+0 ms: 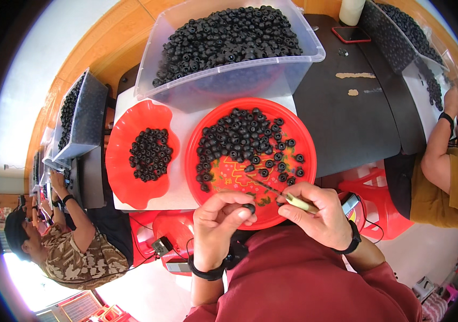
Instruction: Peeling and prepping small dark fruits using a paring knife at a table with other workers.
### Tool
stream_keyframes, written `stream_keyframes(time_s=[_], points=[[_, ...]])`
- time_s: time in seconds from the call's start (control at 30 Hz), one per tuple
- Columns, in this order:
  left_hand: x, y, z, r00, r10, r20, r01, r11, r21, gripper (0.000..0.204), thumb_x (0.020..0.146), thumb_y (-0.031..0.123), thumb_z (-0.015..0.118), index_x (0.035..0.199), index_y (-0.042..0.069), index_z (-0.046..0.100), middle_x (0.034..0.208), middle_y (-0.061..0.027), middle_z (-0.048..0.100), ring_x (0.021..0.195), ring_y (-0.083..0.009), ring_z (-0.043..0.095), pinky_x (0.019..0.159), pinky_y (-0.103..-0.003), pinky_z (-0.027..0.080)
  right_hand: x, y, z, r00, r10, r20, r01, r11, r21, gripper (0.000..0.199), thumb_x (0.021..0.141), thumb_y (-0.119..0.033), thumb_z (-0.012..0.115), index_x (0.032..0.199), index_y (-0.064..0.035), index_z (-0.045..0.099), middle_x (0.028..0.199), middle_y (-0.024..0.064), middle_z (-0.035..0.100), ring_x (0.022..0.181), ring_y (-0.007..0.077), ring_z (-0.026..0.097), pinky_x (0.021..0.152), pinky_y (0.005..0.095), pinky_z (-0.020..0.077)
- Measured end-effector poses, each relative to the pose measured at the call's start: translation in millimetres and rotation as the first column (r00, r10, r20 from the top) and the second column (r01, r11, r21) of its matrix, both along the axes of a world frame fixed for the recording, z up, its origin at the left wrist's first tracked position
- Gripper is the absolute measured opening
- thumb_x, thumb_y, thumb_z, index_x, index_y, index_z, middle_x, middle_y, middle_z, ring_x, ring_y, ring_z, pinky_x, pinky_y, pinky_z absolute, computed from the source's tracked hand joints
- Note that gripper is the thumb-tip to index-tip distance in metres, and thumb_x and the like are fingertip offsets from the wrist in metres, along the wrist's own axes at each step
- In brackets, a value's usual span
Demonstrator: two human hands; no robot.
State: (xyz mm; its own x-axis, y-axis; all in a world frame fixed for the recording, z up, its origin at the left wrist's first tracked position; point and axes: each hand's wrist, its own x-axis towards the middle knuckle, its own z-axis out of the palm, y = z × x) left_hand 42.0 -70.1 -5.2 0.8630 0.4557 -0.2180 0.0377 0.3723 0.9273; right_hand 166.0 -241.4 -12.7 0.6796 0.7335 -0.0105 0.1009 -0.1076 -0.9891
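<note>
Head view: left hand point(216, 225) pinches one small round black hollow-looking piece point(249, 208) above the near edge of the round red patterned tray point(307, 137), right hand point(323, 216) grips a slim tool with pale yellow-green handle and thin dark shaft point(302, 203). Looks like single-piece tool work, tip apart from the piece; next move likely calls for a steady pinch, fingertips clear of the tip

The black table point(341, 118) carries a red-edged phone point(351, 35) and what seems a white sheet point(178, 186)
</note>
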Motion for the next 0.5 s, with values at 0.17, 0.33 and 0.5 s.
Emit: stream_keyframes(time_s=[0.17, 0.33, 0.5], points=[[-4.3, 8.4, -19.0, 0.970, 0.107, 0.218, 0.029, 0.840, -0.541, 0.020, 0.094, 0.008, 0.062, 0.113, 0.002, 0.059, 0.100, -0.0095, 0.065, 0.088, -0.0138, 0.061, 0.082, -0.025, 0.050, -3.8, 1.8, 8.9, 0.991, 0.088, 0.104, -0.094, 0.994, 0.051, 0.029, 0.088, -0.022, 0.074, 0.103, 0.0014, 0.064, 0.080, 0.0115, 0.067, 0.064, 0.0198, 0.066, 0.059, 0.0277, 0.0505], [-2.5, 5.3, -18.8, 0.971, 0.146, 0.191, 0.005, 0.782, -0.624, 0.018, 0.095, 0.009, 0.062, 0.112, 0.004, 0.058, 0.103, -0.0089, 0.063, 0.090, -0.0138, 0.061, 0.082, -0.027, 0.050, -11.1, 2.7, 12.8, 0.967, 0.072, 0.243, -0.076, 0.997, 0.007, 0.031, 0.085, -0.020, 0.076, 0.103, 0.0025, 0.064, 0.085, 0.0136, 0.070, 0.066, 0.0234, 0.068, 0.058, 0.0309, 0.0531], [-3.4, 5.7, -26.2, 0.959, 0.097, 0.265, 0.076, 0.814, -0.576, 0.018, 0.095, 0.011, 0.062, 0.111, 0.004, 0.057, 0.102, -0.0092, 0.062, 0.092, -0.0134, 0.059, 0.082, -0.026, 0.049, -14.0, 6.9, 9.7, 0.894, 0.056, 0.445, -0.057, 0.998, -0.012, 0.033, 0.082, -0.022, 0.078, 0.102, 0.0004, 0.064, 0.083, 0.0116, 0.069, 0.064, 0.0243, 0.067, 0.056, 0.0321, 0.0525]])
